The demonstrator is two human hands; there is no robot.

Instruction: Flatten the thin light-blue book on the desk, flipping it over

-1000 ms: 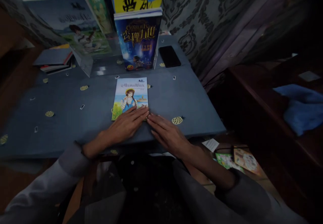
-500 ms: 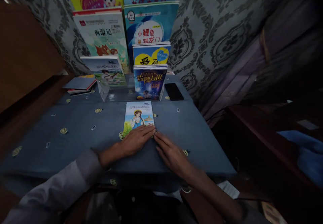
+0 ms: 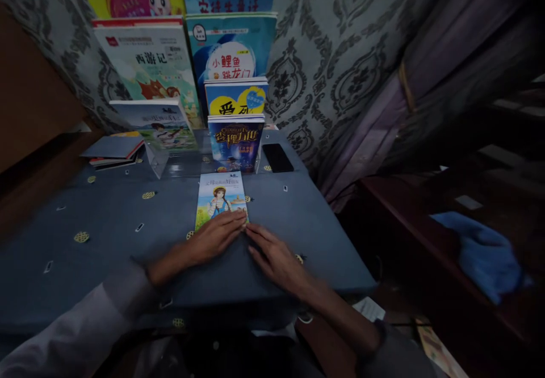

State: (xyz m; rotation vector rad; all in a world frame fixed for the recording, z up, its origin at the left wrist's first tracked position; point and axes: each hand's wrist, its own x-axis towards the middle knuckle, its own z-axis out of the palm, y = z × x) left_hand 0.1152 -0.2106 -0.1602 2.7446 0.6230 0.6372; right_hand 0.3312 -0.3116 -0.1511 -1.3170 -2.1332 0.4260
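Observation:
A thin picture-cover book (image 3: pixel 222 193), showing a figure with a braid and a yellow hat, lies flat on the blue-grey tablecloth (image 3: pixel 140 270). My left hand (image 3: pixel 215 236) rests with outstretched fingers across the book's lower edge and hides part of it. Beside it, my right hand (image 3: pixel 275 259) lies on the cloth, its fingers extended and its fingertips close to the left fingertips by the book's lower right corner. Neither hand grips anything.
Behind the book, a clear stand (image 3: pixel 183 165) holds several upright books, among them a dark blue book (image 3: pixel 235 142). A black phone (image 3: pixel 277 158) lies to its right, a small book stack (image 3: pixel 114 148) to its left. Blue cloth (image 3: pixel 481 253) lies on a dark red surface at right.
The view has turned to the right, so the table and books sit further left in the picture. Both hands keep the same place at the book's lower edge.

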